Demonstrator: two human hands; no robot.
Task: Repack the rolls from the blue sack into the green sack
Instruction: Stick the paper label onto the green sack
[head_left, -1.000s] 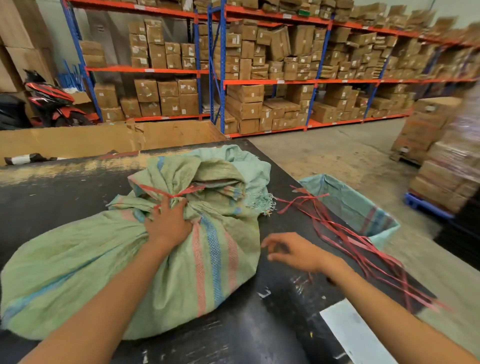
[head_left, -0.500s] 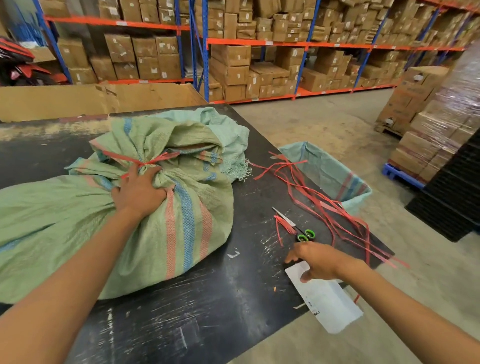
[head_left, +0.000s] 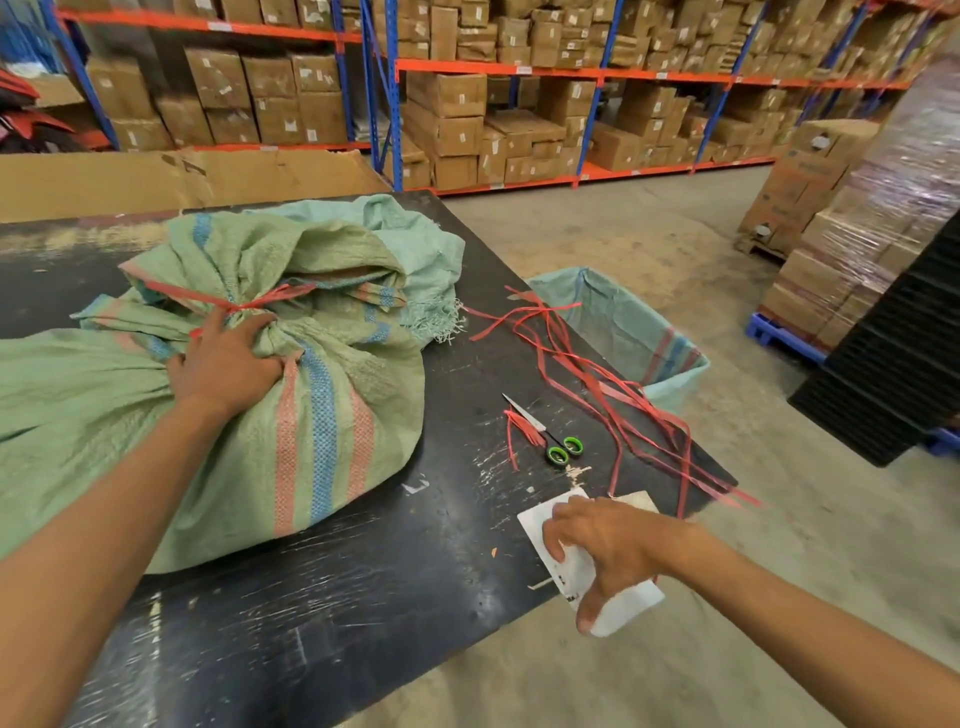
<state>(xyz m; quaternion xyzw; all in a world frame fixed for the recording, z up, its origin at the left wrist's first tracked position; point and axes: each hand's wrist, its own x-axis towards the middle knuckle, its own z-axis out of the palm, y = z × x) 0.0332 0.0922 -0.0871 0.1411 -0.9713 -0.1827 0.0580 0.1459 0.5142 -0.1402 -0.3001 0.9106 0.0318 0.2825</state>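
Green sack (head_left: 218, 415) lay full on the black table (head_left: 363, 597), neck tied with red string (head_left: 228, 304). Left hand (head_left: 228, 358) gripped the bunched neck. Right hand (head_left: 608, 540) pinched a white paper sheet (head_left: 618, 603) at the table edge, near the scissors (head_left: 550, 436).

The left hand (head_left: 228, 358) lies palm down on the green sack (head_left: 322, 415), fingers curled into its gathered neck, forearm reaching in from the lower left. Right of the sack, the right hand (head_left: 608, 545) hangs palm down, fingers bent, thumb pointing down, pinching a white sheet (head_left: 623, 608).
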